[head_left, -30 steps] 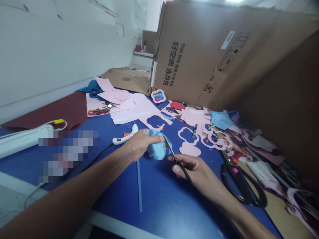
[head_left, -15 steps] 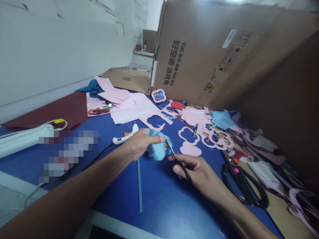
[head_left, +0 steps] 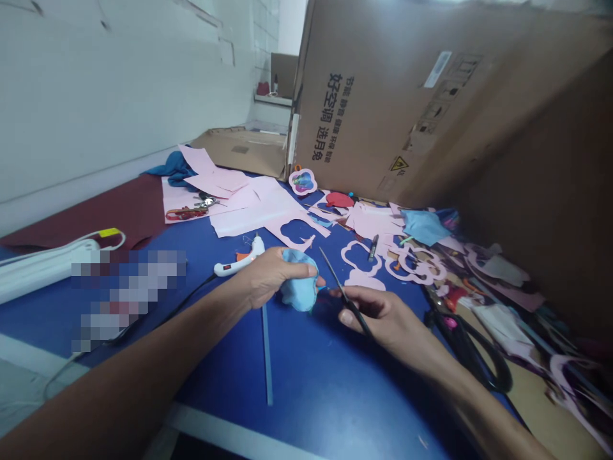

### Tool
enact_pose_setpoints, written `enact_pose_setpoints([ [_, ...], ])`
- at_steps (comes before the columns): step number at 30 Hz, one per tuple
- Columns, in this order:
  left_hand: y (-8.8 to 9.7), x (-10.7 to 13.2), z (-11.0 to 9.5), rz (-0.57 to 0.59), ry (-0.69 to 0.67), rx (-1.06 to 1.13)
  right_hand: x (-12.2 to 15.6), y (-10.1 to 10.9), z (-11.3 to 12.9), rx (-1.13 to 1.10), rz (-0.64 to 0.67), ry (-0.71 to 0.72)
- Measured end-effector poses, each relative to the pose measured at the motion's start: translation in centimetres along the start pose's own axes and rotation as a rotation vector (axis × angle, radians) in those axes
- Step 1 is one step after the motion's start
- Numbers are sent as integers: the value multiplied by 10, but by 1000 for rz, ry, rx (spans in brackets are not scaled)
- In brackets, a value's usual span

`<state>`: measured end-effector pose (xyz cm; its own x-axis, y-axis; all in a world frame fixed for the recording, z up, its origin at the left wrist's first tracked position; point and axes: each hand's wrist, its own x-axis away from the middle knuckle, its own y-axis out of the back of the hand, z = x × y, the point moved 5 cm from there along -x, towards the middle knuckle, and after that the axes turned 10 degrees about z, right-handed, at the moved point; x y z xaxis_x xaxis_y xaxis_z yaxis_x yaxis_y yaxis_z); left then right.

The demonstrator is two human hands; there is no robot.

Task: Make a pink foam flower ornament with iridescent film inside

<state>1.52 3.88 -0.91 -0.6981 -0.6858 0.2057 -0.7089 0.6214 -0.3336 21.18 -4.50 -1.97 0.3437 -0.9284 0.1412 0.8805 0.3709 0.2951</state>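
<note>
My left hand (head_left: 272, 276) pinches a light-blue, rounded cut-out piece (head_left: 299, 295) between thumb and fingers above the blue table. A small dark-handled pair of scissors (head_left: 334, 271) is in my right hand (head_left: 376, 313), its blades pointing up and away, apart from the blue piece's right edge. A small bit of blue shows between the piece and my right fingertips; whether it is attached I cannot tell. Just behind my left hand lies a white glue gun (head_left: 232, 265). A thin blue-grey strip (head_left: 267, 358) lies on the table below the left wrist.
Pink sheets (head_left: 261, 207) and pink flower-shaped outlines (head_left: 416, 265) lie across the back. Large black-handled scissors (head_left: 483, 358) rest at the right among scraps. A tall cardboard box (head_left: 373, 102) stands behind. A power strip and cable are on the left.
The scissors have come away from the blue piece, moving slightly right. The right part of the blue piece no longer shows beside my left fingers. My left hand keeps its grip.
</note>
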Motion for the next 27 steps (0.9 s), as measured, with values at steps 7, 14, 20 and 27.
enact_pose_setpoints([
  [7, -15, 7, 4, 127, 87, -113, 2, 19, 10, -127, -225, 86],
  [14, -29, 4, 27, 222, 206, -278, -1, 1, 31, -72, -226, 170],
  [20, -36, 5, 30, 256, 186, -345, -4, -12, 32, 4, -207, 157],
  [27, -29, 2, 28, 214, 167, -167, -5, -1, 21, -139, -337, 124],
])
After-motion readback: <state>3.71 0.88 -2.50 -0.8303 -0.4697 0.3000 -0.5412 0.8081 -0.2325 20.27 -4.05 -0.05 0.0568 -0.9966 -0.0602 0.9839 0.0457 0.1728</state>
